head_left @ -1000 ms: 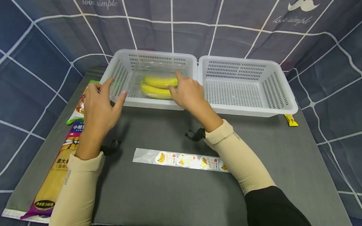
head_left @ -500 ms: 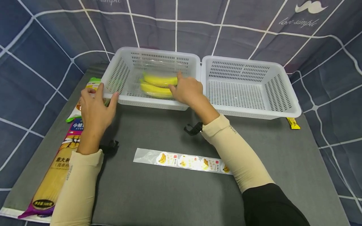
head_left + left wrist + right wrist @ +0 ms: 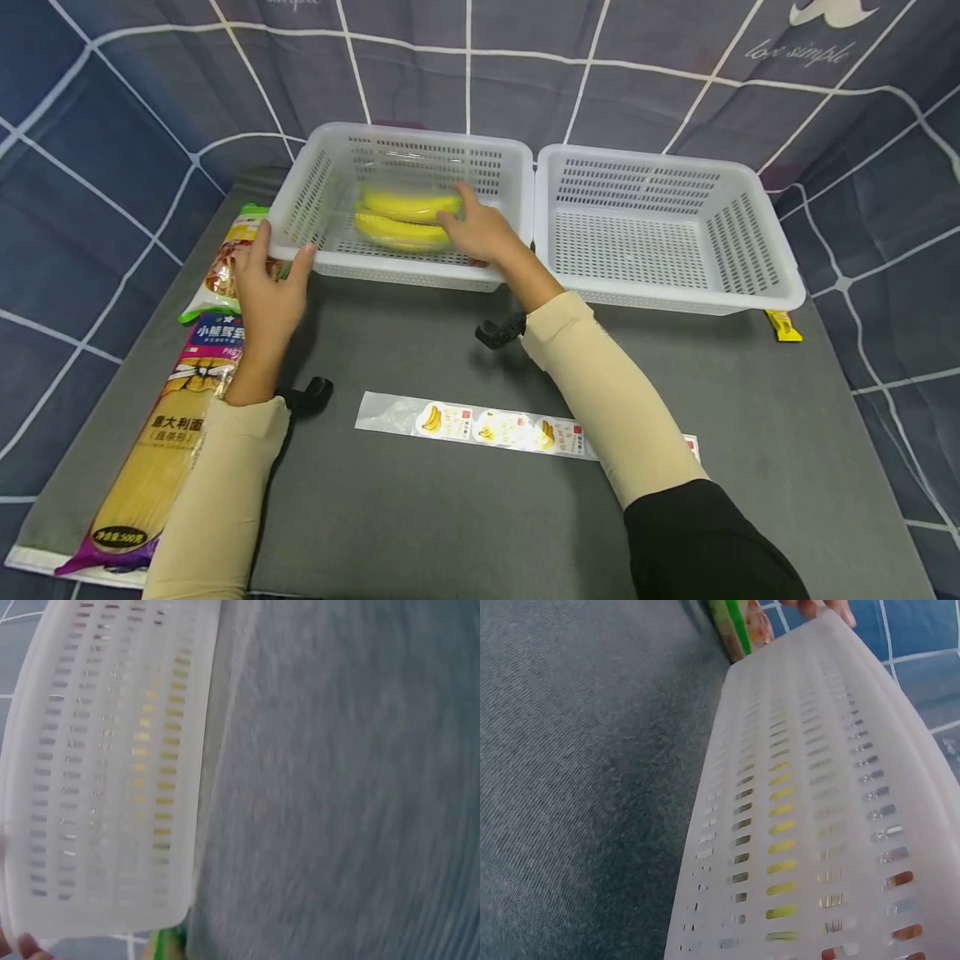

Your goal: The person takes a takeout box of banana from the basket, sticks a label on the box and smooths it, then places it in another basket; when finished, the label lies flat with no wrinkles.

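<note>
1. The right hand [image 3: 487, 233] reaches over the front of the left basket [image 3: 397, 272]; its grip is closed on the right end of a clear pack of bananas [image 3: 405, 235], thumb and forefinger pinching it.
2. The pack of bananas is inside the left basket, lying lengthwise towards the right half; its yellow also shows through the slots of the front wall in both wrist views.
3. The left hand [image 3: 268, 304] is at the near left corner of that basket, forefinger at the side rim and thumb at the front rim; I cannot tell whether this grip clasps the corner or only touches it.
4. The right basket [image 3: 626, 250] stands just beside the left one; both are white with slotted walls; a small yellow packet [image 3: 784, 327] shows at the near right corner of the right one.
5. A strip of banana stickers [image 3: 480, 429] lies on the grey desk [image 3: 420, 525] in front of the baskets; the beige right sleeve [image 3: 615, 400] crosses above it and hides a stretch.
6. Along the desk's left side lie a long pasta pack [image 3: 142, 475] and, beyond it, a green-edged bag [image 3: 225, 267]; the left hand partly hides the bag.
</note>
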A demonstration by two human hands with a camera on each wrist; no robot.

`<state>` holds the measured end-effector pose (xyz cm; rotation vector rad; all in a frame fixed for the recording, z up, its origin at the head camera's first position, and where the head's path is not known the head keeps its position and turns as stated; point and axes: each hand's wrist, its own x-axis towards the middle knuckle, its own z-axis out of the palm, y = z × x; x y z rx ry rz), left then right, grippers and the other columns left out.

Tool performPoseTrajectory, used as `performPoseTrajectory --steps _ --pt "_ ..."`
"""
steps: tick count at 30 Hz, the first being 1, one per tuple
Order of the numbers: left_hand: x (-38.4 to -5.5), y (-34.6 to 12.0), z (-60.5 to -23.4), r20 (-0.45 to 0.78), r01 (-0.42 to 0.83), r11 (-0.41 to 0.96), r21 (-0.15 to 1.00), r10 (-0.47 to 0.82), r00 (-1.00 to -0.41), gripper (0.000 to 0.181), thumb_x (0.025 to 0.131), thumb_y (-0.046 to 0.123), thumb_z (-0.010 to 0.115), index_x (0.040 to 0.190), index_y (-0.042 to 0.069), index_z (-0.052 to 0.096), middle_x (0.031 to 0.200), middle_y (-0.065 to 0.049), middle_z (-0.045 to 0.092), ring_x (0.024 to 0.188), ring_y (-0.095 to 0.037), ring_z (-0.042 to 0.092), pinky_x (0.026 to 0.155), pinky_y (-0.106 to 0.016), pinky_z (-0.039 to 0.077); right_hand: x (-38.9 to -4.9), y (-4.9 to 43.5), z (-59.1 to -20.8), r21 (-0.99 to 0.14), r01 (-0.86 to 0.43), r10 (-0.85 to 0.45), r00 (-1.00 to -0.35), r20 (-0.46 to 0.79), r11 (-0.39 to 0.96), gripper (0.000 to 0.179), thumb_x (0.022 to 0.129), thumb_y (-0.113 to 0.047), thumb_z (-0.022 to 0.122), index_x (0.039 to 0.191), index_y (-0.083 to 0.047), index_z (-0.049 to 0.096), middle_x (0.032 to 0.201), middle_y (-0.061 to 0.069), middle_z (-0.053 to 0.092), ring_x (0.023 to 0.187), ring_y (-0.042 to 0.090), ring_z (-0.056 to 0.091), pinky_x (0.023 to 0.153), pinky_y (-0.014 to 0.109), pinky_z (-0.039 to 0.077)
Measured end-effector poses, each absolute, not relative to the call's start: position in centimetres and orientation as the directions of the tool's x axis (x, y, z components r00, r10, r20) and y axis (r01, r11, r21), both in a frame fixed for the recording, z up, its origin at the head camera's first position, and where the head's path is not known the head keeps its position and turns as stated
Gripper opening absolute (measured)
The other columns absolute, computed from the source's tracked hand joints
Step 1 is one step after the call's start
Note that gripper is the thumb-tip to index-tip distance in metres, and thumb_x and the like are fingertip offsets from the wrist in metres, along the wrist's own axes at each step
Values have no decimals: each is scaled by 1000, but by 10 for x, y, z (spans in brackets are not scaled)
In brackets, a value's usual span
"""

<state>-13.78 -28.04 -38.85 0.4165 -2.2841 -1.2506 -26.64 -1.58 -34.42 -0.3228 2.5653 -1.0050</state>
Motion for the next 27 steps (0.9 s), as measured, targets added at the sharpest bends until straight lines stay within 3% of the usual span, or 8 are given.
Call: performPoseTrajectory --steps 4,9,21,27 --pt "-143 -279 -393 272 112 332 937 -490 -828 70 99 19 69 159 8 34 149 -15 45 121 -16 50 101 -19 41 -270 -15 -344 -763 -19 -354 -893 -277 646 68 107 -44 48 164 -35 13 144 18 52 55 21 58 54 35 54" --pt "-147 -277 -398 269 231 138 963 -504 -821 71 98 4 66 159 1 30 156 -17 38 139 -25 44 112 -29 38 -271 -14 -343 -788 21 -347 -890 -295 616 63 108 -41 47 162 -37 16 145 20 50 57 19 59 56 35 56" --pt "-148 -272 -399 277 314 10 949 -498 -821 72 97 -3 66 159 1 30 158 -18 36 144 -27 41 111 -30 39 -271 -14 -345 -789 20 -312 -912 -266 614 58 109 -37 48 161 -38 23 143 20 52 52 18 58 57 35 58" --pt "-145 -274 -400 254 269 47 962 -514 -820 71 97 2 67 159 5 33 156 -17 39 139 -28 47 109 -30 42 -268 -15 -345 -789 -34 -320 -924 -210 614 62 105 -37 55 160 -35 27 110 14 66 51 16 54 51 30 50"
